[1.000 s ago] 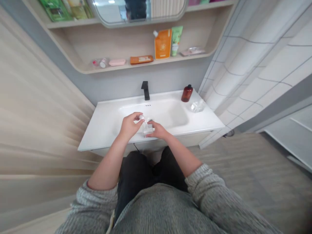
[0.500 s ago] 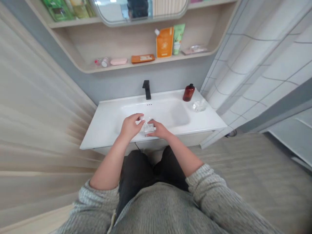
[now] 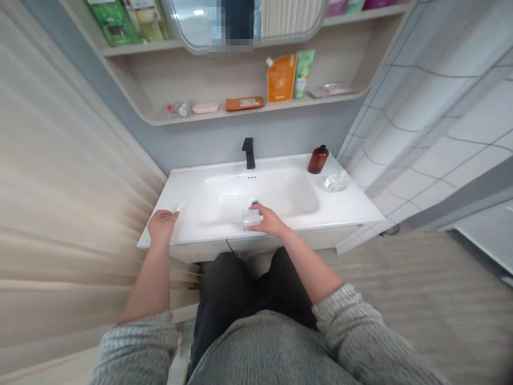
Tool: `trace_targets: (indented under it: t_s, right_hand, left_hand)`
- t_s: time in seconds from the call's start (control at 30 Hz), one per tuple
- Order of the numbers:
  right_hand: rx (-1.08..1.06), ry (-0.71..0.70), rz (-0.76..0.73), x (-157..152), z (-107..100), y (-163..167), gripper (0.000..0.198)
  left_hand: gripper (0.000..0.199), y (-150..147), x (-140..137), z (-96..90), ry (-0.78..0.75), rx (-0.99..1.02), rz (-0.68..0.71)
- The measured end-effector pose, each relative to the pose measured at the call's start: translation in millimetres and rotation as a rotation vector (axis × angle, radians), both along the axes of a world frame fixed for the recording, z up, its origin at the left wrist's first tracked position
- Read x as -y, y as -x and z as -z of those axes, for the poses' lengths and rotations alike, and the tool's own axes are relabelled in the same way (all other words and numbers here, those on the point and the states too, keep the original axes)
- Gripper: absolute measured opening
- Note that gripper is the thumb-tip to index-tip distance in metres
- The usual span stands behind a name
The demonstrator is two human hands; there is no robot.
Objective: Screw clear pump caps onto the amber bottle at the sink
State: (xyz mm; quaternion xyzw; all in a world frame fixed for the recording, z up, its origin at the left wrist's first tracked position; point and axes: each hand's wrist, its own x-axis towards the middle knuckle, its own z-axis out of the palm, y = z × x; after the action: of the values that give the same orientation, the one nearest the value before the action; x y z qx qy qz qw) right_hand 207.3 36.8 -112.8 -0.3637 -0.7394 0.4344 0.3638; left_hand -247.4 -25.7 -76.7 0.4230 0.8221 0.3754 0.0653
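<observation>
The largest thing around us is the pale curtain [image 3: 72, 187] down the left of the frame. Across the top runs the shelf [image 3: 216, 115], and the white desk [image 3: 350, 211] spans the middle, with the basin [image 3: 280, 195] sunk into it.

Our right hand [image 3: 267, 219] is at the centre, by the basin's front rim, grasping a clear container. Our left hand [image 3: 161, 227] is at the desk's left end, thumb and fingers drawn together; we cannot tell whether anything is pinched there.

Smaller again are the brown bottle [image 3: 318, 160], right of centre, and the black faucet [image 3: 249, 155] behind the basin. Below and right of the bottle lies some crumpled clear plastic [image 3: 336, 182].

The clear container [image 3: 250, 218] sits between our right thumb and fingers; whether the rim bears its weight is unclear. We judge it slick and hard to see, so we do well to grip it by its sides, firmly but without squeezing, upright and well inside the basin's edge.

Smallest is a pale glint [image 3: 179, 207] just beyond our left fingertips. Anything so small is best handled low over the desk, with a light fingertip touch.
</observation>
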Motion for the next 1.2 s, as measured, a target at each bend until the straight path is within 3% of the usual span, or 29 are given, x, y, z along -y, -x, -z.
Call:
trace_targets:
  t_s: [0.27,0.4,0.5,0.6,0.7,0.83,1.03,1.13,1.2]
  right_hand:
    - [0.016,0.001,0.009,1.1,-2.3,-1.2,0.084]
    - [0.019,0.013,0.009,0.7,-2.0,-2.6,0.083]
    - [0.005,0.006,0.001,0.9,-0.7,-1.8,0.082]
    - [-0.011,-0.003,-0.028,2.7,-1.8,3.8,0.085]
    - [-0.058,-0.069,-0.073,6.0,-9.9,14.5,0.088]
    - [-0.089,-0.229,-0.166,9.9,-28.0,34.0,0.085]
    - [-0.056,-0.190,-0.231,22.4,-35.1,73.5,0.096]
    - [-0.046,-0.211,-0.189,25.9,-31.9,78.6,0.092]
    - [-0.028,-0.276,-0.072,17.5,-31.9,64.3,0.080]
  left_hand:
    - [0.026,12.0,-14.7,12.1,0.073,-0.112,-0.022]
    - [0.023,-8.4,-1.6,7.2,-0.200,-0.247,0.002]
    - [0.026,-59.0,14.1,5.0,-0.372,-0.197,0.265]
    - [0.058,-127.4,25.6,12.5,-0.272,0.016,0.737]
    - [0.087,-180.6,29.2,23.8,-0.182,0.193,0.880]
    - [0.092,-201.3,29.8,27.4,-0.180,0.336,0.843]
    - [0.071,-170.4,40.8,11.6,-0.220,0.290,0.707]
    - [0.067,-144.4,46.6,9.7,-0.206,0.225,0.530]
    - [0.069,-124.6,49.7,12.8,-0.194,0.180,0.351]
